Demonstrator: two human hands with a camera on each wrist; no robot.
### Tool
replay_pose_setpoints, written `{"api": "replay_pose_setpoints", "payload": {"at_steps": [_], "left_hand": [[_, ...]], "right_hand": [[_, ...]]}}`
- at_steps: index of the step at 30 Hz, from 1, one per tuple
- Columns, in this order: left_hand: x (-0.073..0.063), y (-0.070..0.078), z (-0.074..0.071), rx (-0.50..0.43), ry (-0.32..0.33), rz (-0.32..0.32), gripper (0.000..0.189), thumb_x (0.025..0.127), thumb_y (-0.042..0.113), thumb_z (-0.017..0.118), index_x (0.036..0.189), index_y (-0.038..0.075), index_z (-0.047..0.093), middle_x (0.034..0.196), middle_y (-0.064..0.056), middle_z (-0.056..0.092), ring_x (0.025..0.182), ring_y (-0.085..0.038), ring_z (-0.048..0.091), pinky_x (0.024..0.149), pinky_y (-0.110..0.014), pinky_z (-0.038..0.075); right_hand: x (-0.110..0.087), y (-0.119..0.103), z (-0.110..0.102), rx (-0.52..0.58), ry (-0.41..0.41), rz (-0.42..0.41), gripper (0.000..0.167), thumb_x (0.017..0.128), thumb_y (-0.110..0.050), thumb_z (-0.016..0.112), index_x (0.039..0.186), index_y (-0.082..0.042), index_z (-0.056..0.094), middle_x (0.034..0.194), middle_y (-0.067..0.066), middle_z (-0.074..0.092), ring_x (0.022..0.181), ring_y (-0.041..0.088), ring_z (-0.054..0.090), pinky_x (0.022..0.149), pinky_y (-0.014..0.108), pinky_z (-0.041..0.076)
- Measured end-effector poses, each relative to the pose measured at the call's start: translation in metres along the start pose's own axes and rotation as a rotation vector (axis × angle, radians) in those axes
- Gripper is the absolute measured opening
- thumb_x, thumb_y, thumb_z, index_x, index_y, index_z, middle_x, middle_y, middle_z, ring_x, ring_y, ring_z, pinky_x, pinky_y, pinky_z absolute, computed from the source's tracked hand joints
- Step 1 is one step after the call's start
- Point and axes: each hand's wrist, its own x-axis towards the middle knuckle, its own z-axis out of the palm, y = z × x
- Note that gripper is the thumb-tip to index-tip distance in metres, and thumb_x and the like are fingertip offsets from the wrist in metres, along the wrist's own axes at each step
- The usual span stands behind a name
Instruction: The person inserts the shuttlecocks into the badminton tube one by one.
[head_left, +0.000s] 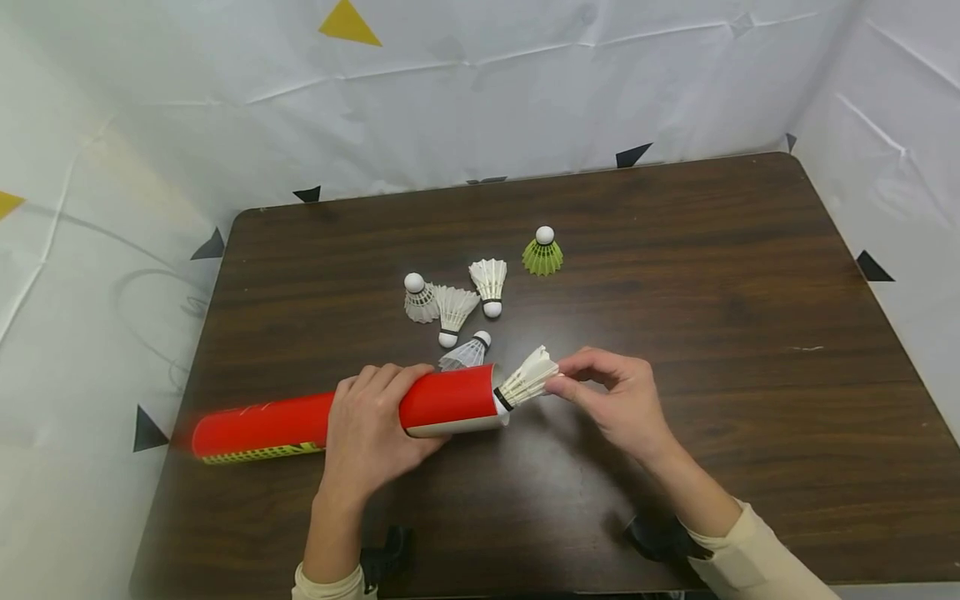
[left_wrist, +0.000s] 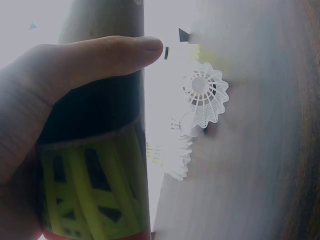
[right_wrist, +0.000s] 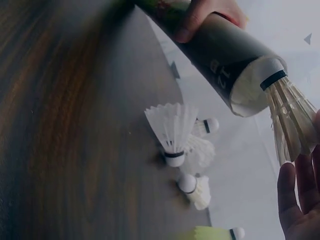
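My left hand point(head_left: 375, 429) grips a long red tube point(head_left: 453, 396) from above, its thumb point(left_wrist: 107, 60) wrapped round the near side. The tube's open end faces right. In my right hand point(head_left: 618, 400) a white feather shuttlecock point(head_left: 529, 377) is pinched by the feather tips. Its cork end points left and sits at the mouth of the tube. From the right wrist view, the cork lies just inside the rim point(right_wrist: 250, 107), while the feathers point(right_wrist: 292, 120) stay outside. How full the tube is inside cannot be told.
Several white shuttlecocks lie behind the tube: one upright point(head_left: 420, 298), two feather ones point(head_left: 456, 312) point(head_left: 489, 283), and one on its side point(head_left: 467, 354) near the tube. A yellow-green shuttlecock point(head_left: 543, 252) stands farther back. White sheeting point(head_left: 480, 100) rises behind the dark wooden table point(head_left: 712, 317).
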Motion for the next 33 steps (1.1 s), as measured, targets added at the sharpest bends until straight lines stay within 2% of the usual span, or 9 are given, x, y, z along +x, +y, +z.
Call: {"api": "replay_pose_setpoints", "payload": {"at_steps": [7,24,33], "left_hand": [[0.0,0.0,0.0,0.0,0.002,0.002,0.078,0.053,0.044,0.091,0.124,0.025,0.064,0.104,0.003,0.068,0.095,-0.022,0.058,0.078,-0.043,0.045],[-0.001,0.001,-0.001,-0.003,-0.01,-0.003,0.078,0.054,0.044,0.091,0.124,0.025,0.064,0.104,0.003,0.068,0.095,-0.022,0.058,0.079,-0.044,0.045],[0.0,0.001,-0.001,0.0,-0.014,-0.001,0.077,0.054,0.043,0.091,0.124,0.025,0.063,0.105,0.003,0.068,0.095,-0.022,0.058,0.079,-0.044,0.045]], "right_hand": [[-0.002,0.003,0.009,-0.009,-0.01,0.005,0.017,0.077,0.002,0.08,0.092,-0.005,0.075,0.086,0.004,0.072,0.079,0.018,0.064,0.079,0.028,0.053],[-0.005,0.007,0.023,0.015,0.008,0.041,0.018,0.077,0.0,0.08,0.095,-0.004,0.076,0.089,0.005,0.074,0.076,0.017,0.067,0.073,0.028,0.054],[-0.008,0.009,0.031,0.015,-0.024,0.035,0.017,0.078,-0.003,0.081,0.094,-0.005,0.077,0.091,0.004,0.074,0.08,0.017,0.069,0.073,0.03,0.055]]}}
